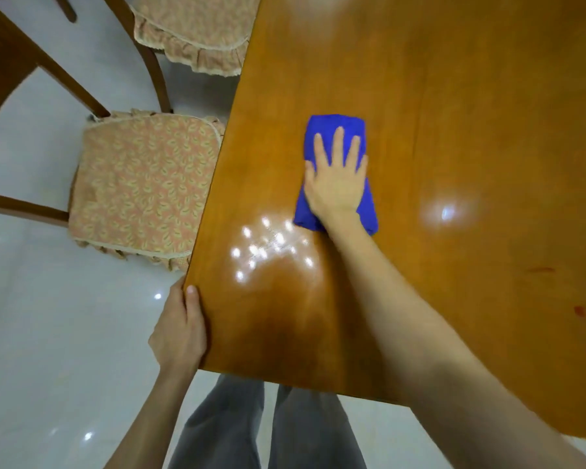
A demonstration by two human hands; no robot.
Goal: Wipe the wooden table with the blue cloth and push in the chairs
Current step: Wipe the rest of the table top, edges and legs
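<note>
The blue cloth (334, 125) lies folded into a long pad on the left half of the wooden table (471, 113), nearer the left edge than the middle and well in from the near edge. Its long axis runs away from you, roughly in line with your forearm. Your right hand (335, 179) is flat on top of it, fingers straight and spread, pressing rather than gripping. One end shows past your fingertips and the other flares out either side of your wrist. The cloth is therefore directly under the hand, and a sideways sweep would probably drag its full length broadside. Most of the bare top lies to the right and farther from you, likely where the next stroke goes.

Your left hand (180, 330) clasps the left edge by the near left corner, thumb on top. The fingers below are hidden, though it looks like a bracing hold.

Beside the left edge stand two cushioned chairs, the nearer chair (142, 187) and the farther chair (190, 32), neither fully tucked in. That hand is the nearer one to them.
</note>
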